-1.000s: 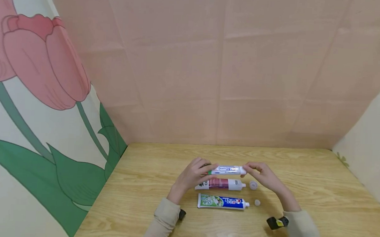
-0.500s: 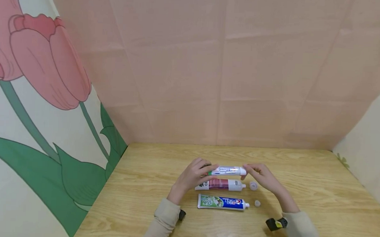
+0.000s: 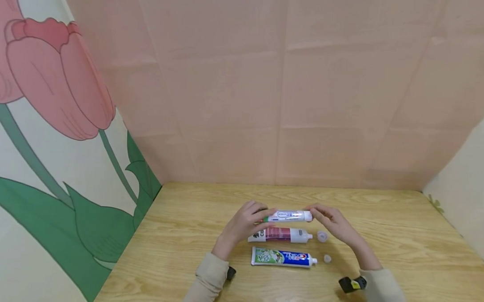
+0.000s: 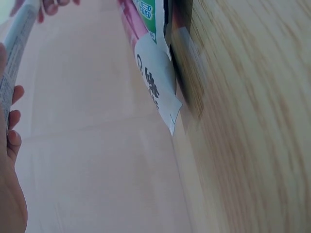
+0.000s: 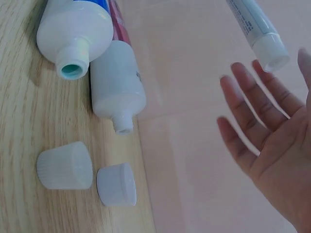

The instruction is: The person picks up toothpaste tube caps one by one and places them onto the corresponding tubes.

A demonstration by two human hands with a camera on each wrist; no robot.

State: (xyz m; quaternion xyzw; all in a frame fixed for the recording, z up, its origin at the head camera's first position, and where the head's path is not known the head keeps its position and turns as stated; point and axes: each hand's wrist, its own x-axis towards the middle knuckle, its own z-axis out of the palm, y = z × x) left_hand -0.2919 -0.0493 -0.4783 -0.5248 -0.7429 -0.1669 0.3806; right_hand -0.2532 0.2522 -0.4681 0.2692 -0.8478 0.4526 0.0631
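My left hand (image 3: 243, 224) grips a white toothpaste tube (image 3: 289, 216) by its green-and-red end, holding it level above the table. The tube's white cap (image 5: 272, 52) is on and points right. Beside that cap, my right hand (image 3: 335, 223) has its fingers spread and slightly bent, with the thumb apart from the cap in the right wrist view. Below the held tube lie a pink-and-white toothpaste tube (image 3: 279, 235) and a blue-and-green toothpaste tube (image 3: 284, 258), both with bare nozzles facing right.
Two loose white caps, a larger one (image 3: 322, 236) and a smaller one (image 3: 327, 259), rest on the wooden table (image 3: 174, 255) just right of the uncapped nozzles. A pink cloth backdrop (image 3: 227, 124) rises behind the table's far edge.
My right fingers have loosened from the cap's end and shifted slightly up. The held tube has moved a little to the left. The tubes and caps on the table stay put.
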